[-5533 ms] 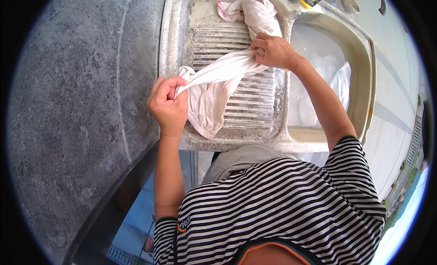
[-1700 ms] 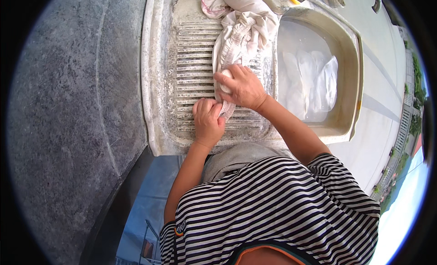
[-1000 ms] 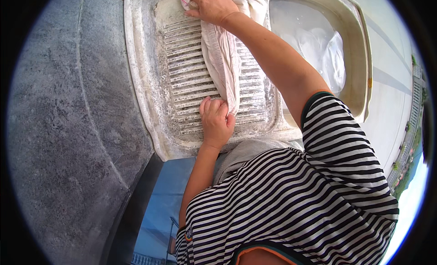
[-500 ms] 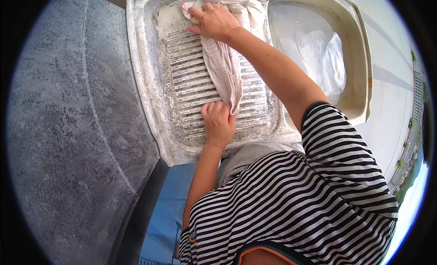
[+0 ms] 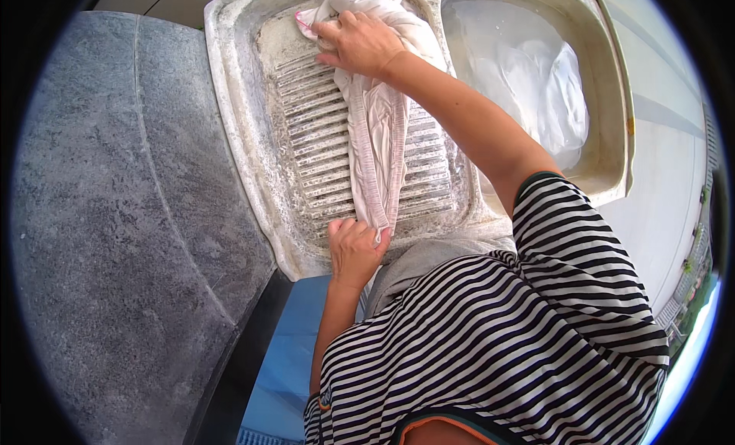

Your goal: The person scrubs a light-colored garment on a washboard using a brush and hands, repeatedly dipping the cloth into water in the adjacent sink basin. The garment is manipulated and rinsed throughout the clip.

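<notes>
A pale, wet garment (image 5: 377,146) with a gathered elastic edge lies lengthwise over the ridged washboard (image 5: 318,139) of a worn stone sink. At its near end my left hand (image 5: 354,252) is closed, with the cloth's tip pinched at the thumb side. Farther up, my right hand (image 5: 364,43) rests on the bunched part, fingers apart and reaching leftward over the fabric. The cloth under its palm is hidden. Between both hands the garment is drawn out into a long, narrow fold.
Right of the washboard, a basin (image 5: 609,150) of cloudy water holds white cloth (image 5: 563,101). A grey stone countertop (image 5: 115,215) adjoins the sink on the left. The sink's raised pale rim (image 5: 233,150) runs between them.
My left hand has drawn the garment's near end toward me, so the cloth is longer and its elastic edges lie farther apart. My right hand stays on the bunched part, little changed.
</notes>
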{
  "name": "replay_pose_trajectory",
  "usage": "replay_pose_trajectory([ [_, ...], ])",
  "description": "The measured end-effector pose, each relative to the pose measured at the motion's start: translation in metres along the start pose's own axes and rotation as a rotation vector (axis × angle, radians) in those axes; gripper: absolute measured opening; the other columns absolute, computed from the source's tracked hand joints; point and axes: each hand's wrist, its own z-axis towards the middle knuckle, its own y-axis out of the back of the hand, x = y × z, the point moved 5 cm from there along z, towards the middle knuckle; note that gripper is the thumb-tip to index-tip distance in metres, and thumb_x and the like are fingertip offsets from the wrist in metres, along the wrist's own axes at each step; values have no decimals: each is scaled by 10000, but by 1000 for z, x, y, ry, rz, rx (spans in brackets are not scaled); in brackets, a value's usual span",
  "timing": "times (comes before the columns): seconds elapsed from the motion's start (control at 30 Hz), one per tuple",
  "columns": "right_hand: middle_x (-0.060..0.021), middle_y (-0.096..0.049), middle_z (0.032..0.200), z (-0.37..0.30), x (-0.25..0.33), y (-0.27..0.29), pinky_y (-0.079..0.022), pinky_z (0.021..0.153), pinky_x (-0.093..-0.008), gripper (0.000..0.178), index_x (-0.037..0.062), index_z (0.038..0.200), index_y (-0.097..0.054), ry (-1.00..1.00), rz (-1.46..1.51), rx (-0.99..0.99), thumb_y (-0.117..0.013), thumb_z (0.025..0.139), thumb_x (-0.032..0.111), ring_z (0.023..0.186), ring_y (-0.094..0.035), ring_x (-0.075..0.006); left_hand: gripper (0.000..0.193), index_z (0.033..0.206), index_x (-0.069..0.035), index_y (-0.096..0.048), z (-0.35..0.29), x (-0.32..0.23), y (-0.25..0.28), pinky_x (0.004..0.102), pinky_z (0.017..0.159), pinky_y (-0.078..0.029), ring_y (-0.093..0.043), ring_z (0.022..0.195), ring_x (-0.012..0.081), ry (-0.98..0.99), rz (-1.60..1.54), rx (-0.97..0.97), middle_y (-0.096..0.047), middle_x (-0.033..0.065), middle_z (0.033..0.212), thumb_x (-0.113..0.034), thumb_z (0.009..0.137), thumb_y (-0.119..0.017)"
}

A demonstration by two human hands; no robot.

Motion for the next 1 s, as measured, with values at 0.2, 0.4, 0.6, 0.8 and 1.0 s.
replay_pose_trajectory([
  [0.2,-183,-708,1127,11,-29,66,-522,926,-386,542,127,1308,-611,-422,796,-153,-650,936,520,1070,-679,-329,428,942,-57,-663,30,27,20,444,852,-427,-590,787,282,308,-179,135,-584,78,787,-465,857,-761],
  [0.4,-175,-686,1177,-40,-56,99,-477,1001,-368,468,42,1277,-623,-453,874,-337,-661,962,387,1118,-645,-268,674,1323,-86,-545,163,12,18,449,959,-459,-550,1087,335,5,75,-237,-554,164,1148,-376,787,-832],
  [0.6,-201,-684,1129,-62,-58,117,-519,928,-414,407,103,1255,-639,-562,817,-334,-656,954,376,1077,-661,-318,251,940,-87,-630,164,13,-6,443,906,-466,-569,1000,311,-41,56,-158,-600,87,993,-31,705,-699],
  [0.8,-115,-580,904,-122,57,94,-539,848,-460,613,181,1283,-603,-43,507,-26,-766,795,514,803,-638,-330,141,805,-93,-602,48,-14,1,446,801,-464,-594,842,316,-131,-27,-150,-587,82,788,4,713,-646],
  [1.0,-130,-589,955,-96,24,21,-546,788,-447,510,229,1294,-559,186,150,73,-666,891,524,865,-658,-289,152,733,-96,-551,25,-19,-1,430,774,-443,-597,806,304,9,-124,-200,-573,74,737,45,680,-573],
])
